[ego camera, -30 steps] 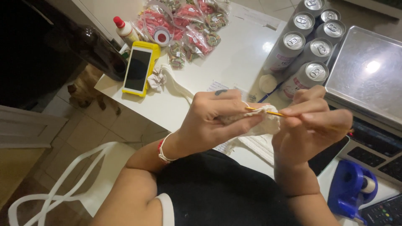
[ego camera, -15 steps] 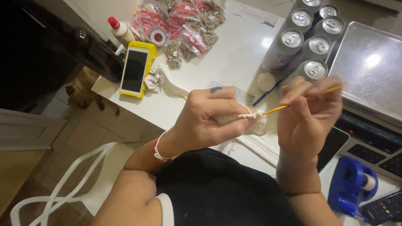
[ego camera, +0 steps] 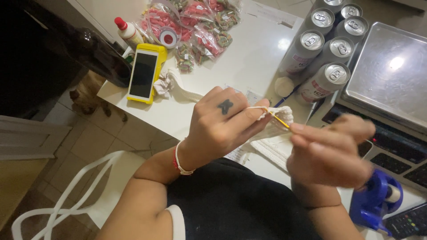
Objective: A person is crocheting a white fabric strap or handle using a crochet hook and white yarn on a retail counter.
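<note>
Just right of the frame's centre, between my two hands, sits the white crochet piece (ego camera: 278, 119), a small knitted lump of pale yarn with its loose end trailing down toward my lap. My left hand (ego camera: 222, 126) has it from the left side: thumb and forefinger are pressed together on the near edge of the piece, and a strand of yarn runs taut over the forefinger. The yellow crochet hook (ego camera: 279, 120) lies across the work with its long axis running from upper left to lower right in the frame, tip buried in the stitches near my left fingertips, shaft sloping down into my right hand (ego camera: 331, 151). That right hand is blurred, but its fingers look closed around the hook's handle, thumb on top. So the work lies up and to the left of my right grip, touching my left fingers, and the left hand is plainly the nearer one to it.

Behind the hands, the white counter (ego camera: 249, 62) carries a cluster of drink cans (ego camera: 327, 58) in the upper right, with a metal scale tray (ego camera: 391, 75) beside them at the right edge. Toward the upper left lie a yellow-cased phone (ego camera: 143, 75), a small bottle with a red cap (ego camera: 126, 31) and several packets of coloured sweets (ego camera: 200, 26). A blue tape dispenser (ego camera: 378, 202) stands at the lower right.
</note>
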